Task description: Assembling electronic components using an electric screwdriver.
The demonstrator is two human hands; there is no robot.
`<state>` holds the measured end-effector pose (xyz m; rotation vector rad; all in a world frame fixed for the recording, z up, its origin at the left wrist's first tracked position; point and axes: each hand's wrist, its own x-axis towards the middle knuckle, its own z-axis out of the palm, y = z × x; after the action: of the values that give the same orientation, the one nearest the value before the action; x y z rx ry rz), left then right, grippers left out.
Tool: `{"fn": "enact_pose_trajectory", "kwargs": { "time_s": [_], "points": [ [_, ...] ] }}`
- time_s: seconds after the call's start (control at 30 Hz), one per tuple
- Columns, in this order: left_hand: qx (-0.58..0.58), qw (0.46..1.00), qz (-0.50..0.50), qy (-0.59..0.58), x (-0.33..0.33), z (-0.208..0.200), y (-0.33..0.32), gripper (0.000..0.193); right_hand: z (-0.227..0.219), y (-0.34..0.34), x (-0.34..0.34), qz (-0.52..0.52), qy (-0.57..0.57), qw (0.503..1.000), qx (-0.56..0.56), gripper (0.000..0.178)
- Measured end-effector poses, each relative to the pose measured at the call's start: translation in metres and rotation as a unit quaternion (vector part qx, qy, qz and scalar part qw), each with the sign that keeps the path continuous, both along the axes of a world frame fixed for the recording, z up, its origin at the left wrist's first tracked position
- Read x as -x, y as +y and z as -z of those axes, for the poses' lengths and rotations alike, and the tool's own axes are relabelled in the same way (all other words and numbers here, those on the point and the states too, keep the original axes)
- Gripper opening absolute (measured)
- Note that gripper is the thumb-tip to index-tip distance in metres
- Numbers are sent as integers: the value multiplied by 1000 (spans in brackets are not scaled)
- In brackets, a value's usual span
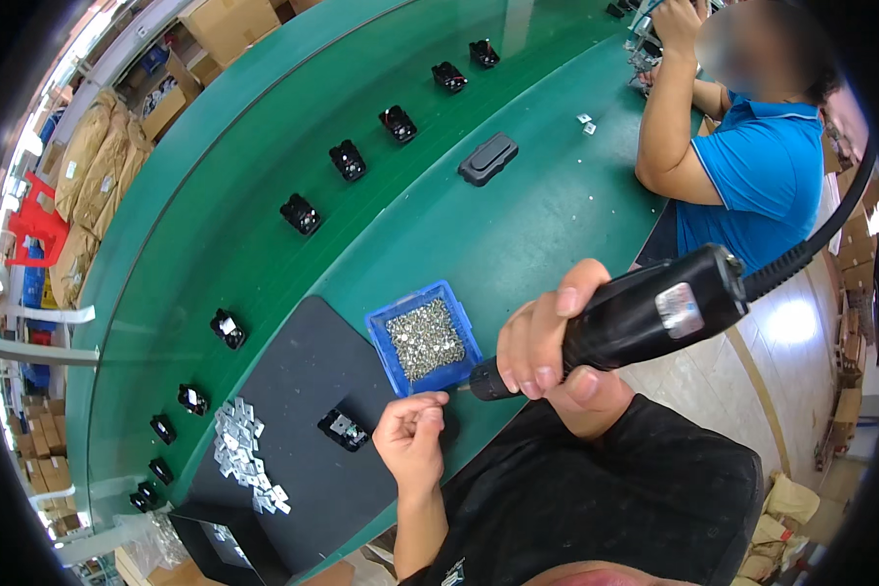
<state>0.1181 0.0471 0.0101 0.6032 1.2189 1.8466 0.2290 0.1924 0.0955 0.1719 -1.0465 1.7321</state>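
My right hand is wrapped round a black electric screwdriver, its cord running off to the upper right. The driver's narrow end points left, toward my left hand. My left hand is closed in a pinch beside the bit, just below a blue bin; whatever its fingertips hold is too small to make out. Small metal screws fill the bin. Left of that hand, a black part with a metal plate lies on a dark mat.
Loose metal plates are heaped on the mat's left side, near a black open box. Several black assemblies stand in a row along the green belt. A black case lies farther off. A co-worker in a blue shirt sits at upper right.
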Motion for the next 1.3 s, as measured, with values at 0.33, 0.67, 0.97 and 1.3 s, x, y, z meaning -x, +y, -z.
{"fn": "enact_pose_trajectory", "kwargs": {
  "time_s": [0.33, 0.67, 0.97, 1.3],
  "points": [
    [-171, 896, -4, -410, -26, -1, 12, 27, -11, -11, 18, 0, 50, 998, -48, 48],
    [-193, 880, -8, -434, -27, 2, -4, 17, -5, -19, 17, -10, 41, 998, -54, 48],
    [-129, 905, -35, -403, -29, -5, -3, 15, 1, -17, 16, 5, 34, 997, -76, 55],
    [-127, 926, -35, -354, -26, 2, -5, 18, 4, -6, 21, -47, 24, 992, -117, 57]
  ]
}}
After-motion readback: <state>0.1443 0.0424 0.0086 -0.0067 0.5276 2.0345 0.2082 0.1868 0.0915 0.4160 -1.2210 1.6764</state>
